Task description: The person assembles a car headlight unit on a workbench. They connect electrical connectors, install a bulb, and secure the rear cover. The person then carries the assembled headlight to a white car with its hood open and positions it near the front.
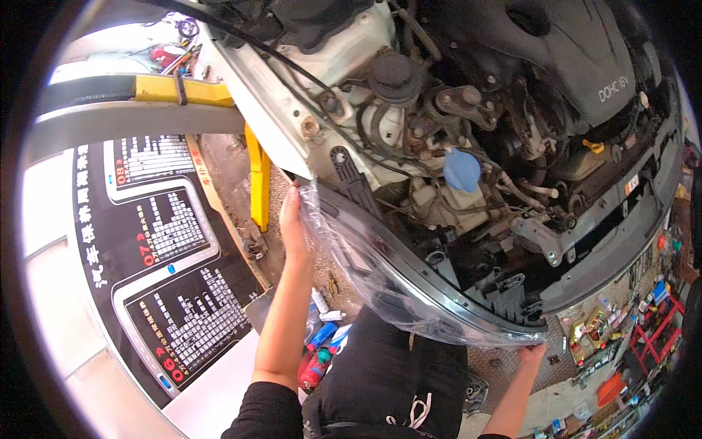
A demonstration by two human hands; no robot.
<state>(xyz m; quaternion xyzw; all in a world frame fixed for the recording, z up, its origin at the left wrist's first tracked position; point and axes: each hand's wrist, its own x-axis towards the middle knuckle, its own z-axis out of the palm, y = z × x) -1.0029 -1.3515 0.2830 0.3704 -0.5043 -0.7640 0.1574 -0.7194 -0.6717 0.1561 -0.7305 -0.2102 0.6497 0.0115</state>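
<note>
A long curved car headlight [398, 267] with a dark housing sits at the front corner of the engine bay. Clear plastic film [344, 256] hangs loosely along its outer face. My left hand [292, 223] grips its upper left end, beside the white fender [256, 121], with the fingers partly hidden behind the film. At the opposite, lower right end, my right hand [531, 354] is closed on the headlight's edge from below. Whether the headlight is seated in its opening or held just in front of it, I cannot tell.
The open engine bay has a blue reservoir cap [462, 170] and a black engine cover [563, 55]. A yellow lift arm [257, 179] stands left of the fender. Beyond it is a printed black board [161, 256]. Bottles, tools and a red rack [658, 336] lie around the floor.
</note>
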